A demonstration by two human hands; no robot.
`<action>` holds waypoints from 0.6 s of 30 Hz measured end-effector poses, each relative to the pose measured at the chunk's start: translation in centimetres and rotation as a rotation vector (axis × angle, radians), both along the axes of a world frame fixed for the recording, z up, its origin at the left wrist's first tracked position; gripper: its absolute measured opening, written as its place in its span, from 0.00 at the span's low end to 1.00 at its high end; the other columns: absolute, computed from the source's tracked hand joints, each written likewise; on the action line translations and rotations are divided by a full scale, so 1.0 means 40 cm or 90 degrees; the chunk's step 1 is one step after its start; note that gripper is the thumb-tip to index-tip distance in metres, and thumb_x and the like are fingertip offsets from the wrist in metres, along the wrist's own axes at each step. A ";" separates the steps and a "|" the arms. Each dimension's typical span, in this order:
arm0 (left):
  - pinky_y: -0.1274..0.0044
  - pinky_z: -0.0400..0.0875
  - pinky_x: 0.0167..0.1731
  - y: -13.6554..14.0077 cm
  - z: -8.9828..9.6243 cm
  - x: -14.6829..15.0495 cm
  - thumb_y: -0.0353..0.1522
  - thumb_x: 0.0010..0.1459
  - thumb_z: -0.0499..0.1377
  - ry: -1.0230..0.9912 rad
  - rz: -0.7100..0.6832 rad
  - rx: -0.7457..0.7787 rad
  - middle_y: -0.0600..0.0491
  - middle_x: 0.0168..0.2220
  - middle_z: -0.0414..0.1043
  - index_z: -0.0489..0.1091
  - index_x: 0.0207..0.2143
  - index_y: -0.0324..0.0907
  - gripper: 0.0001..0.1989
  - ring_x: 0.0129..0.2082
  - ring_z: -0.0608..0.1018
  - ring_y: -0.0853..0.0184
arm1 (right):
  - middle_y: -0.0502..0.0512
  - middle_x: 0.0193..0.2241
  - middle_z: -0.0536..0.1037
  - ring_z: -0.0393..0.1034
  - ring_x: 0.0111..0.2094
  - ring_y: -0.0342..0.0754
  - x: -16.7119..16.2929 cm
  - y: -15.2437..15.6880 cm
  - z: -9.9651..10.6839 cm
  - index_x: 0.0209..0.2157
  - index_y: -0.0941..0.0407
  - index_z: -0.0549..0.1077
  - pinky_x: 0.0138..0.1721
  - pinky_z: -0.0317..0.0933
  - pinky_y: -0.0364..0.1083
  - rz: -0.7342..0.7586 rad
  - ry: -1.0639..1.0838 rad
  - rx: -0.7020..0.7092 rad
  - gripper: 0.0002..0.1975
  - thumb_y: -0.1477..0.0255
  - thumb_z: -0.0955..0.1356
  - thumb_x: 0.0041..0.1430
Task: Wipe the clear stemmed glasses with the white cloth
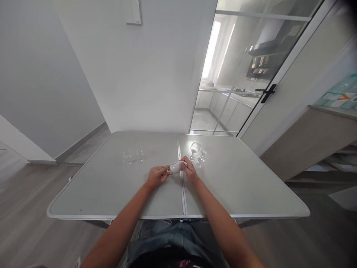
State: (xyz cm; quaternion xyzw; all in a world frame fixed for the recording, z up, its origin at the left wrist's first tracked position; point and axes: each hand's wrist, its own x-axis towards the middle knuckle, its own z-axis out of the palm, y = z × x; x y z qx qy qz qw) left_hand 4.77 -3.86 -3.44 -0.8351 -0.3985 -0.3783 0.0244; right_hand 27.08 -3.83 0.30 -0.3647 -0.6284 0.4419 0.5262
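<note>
Pale table (240, 186) against a white wall (156, 67); one glass (175, 167) tipped sideways over the middle seam (183, 197).
My left hand (158, 176) has its fingers pinched on the narrow left end; my right hand (189, 170) curls fingers and thumb around the right end, parted by its thickness; two stemmed glasses (195, 147) stand just beyond, right; clear glassware (141, 153) sits far left.

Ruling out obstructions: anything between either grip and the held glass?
Nothing visible: left grip and right grip both touch the held glass. The stemmed glass stands beyond the right grip, not between. Detail at the contact is too small to tell.
</note>
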 end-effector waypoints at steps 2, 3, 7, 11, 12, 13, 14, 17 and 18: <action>0.77 0.67 0.30 0.001 -0.001 -0.001 0.45 0.66 0.58 -0.022 -0.002 -0.014 0.51 0.27 0.78 0.77 0.48 0.42 0.19 0.26 0.77 0.68 | 0.49 0.26 0.59 0.54 0.29 0.48 0.003 0.004 -0.006 0.30 0.51 0.61 0.32 0.53 0.47 -0.022 -0.049 0.043 0.22 0.47 0.63 0.63; 0.77 0.68 0.30 0.002 -0.002 -0.001 0.45 0.65 0.59 -0.029 -0.005 -0.016 0.51 0.27 0.78 0.77 0.49 0.42 0.19 0.26 0.77 0.68 | 0.50 0.26 0.60 0.55 0.30 0.48 0.005 0.006 -0.008 0.30 0.51 0.62 0.34 0.54 0.48 -0.036 -0.074 0.072 0.21 0.48 0.62 0.64; 0.78 0.68 0.30 0.004 0.000 0.003 0.44 0.65 0.60 -0.078 -0.046 -0.043 0.52 0.27 0.78 0.78 0.48 0.41 0.18 0.25 0.76 0.69 | 0.55 0.30 0.66 0.60 0.37 0.54 0.019 0.008 -0.006 0.30 0.51 0.63 0.42 0.57 0.53 -0.075 -0.164 0.196 0.16 0.55 0.63 0.65; 0.78 0.68 0.31 0.005 0.003 0.003 0.44 0.65 0.60 -0.099 -0.038 -0.056 0.53 0.26 0.78 0.78 0.47 0.42 0.18 0.25 0.75 0.70 | 0.55 0.30 0.66 0.60 0.39 0.55 0.018 0.004 0.000 0.30 0.51 0.64 0.44 0.56 0.53 -0.068 -0.174 0.219 0.14 0.58 0.64 0.65; 0.77 0.67 0.31 0.005 0.003 0.002 0.44 0.64 0.60 -0.086 -0.021 -0.048 0.52 0.27 0.78 0.78 0.47 0.42 0.18 0.25 0.75 0.69 | 0.54 0.29 0.65 0.59 0.37 0.53 0.014 0.005 0.002 0.30 0.52 0.63 0.43 0.57 0.52 -0.066 -0.159 0.193 0.15 0.57 0.64 0.65; 0.77 0.67 0.32 0.006 0.004 0.000 0.44 0.64 0.60 -0.070 -0.001 -0.037 0.52 0.27 0.78 0.78 0.47 0.42 0.18 0.26 0.76 0.68 | 0.52 0.28 0.63 0.58 0.35 0.51 0.008 0.006 0.003 0.30 0.52 0.63 0.41 0.56 0.51 -0.061 -0.137 0.153 0.15 0.56 0.63 0.65; 0.76 0.67 0.32 0.006 0.004 -0.002 0.44 0.65 0.60 -0.051 0.018 -0.026 0.51 0.28 0.79 0.78 0.47 0.42 0.17 0.26 0.76 0.68 | 0.51 0.27 0.62 0.57 0.32 0.50 0.003 0.009 0.004 0.30 0.52 0.62 0.38 0.56 0.49 -0.052 -0.110 0.104 0.16 0.55 0.63 0.65; 0.74 0.66 0.34 0.010 0.007 -0.008 0.42 0.65 0.60 0.007 0.052 -0.006 0.49 0.30 0.80 0.78 0.47 0.44 0.15 0.29 0.78 0.66 | 0.48 0.25 0.58 0.53 0.28 0.46 -0.008 0.021 0.005 0.30 0.52 0.60 0.31 0.52 0.45 -0.019 -0.004 -0.054 0.19 0.52 0.65 0.63; 0.74 0.66 0.34 0.012 0.008 -0.009 0.41 0.66 0.59 0.020 0.054 -0.002 0.48 0.30 0.80 0.78 0.47 0.44 0.14 0.30 0.78 0.66 | 0.47 0.25 0.57 0.52 0.28 0.46 -0.009 0.025 0.004 0.30 0.52 0.60 0.30 0.51 0.44 -0.013 0.038 -0.099 0.19 0.52 0.66 0.61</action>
